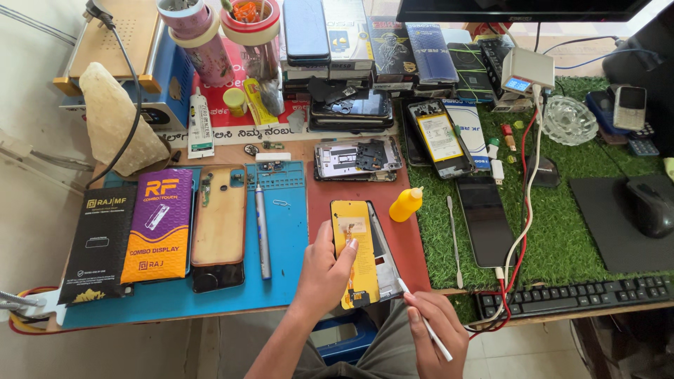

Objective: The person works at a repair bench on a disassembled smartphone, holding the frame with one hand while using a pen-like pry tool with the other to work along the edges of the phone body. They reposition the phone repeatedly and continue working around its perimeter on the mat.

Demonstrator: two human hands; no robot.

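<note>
Left hand (321, 270) steadies yellow-backed display (354, 253) near purple-orange box (159, 224).

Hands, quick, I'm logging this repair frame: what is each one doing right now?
Left hand: closed around the yellow-backed phone screen, holding it by its edge.
Right hand: closed on a thin white tool, tip near the screen's lower corner.

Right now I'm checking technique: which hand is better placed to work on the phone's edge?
The right hand: it holds a thin white tool tipped at the phone edge, while the left hand steadies it.
</note>
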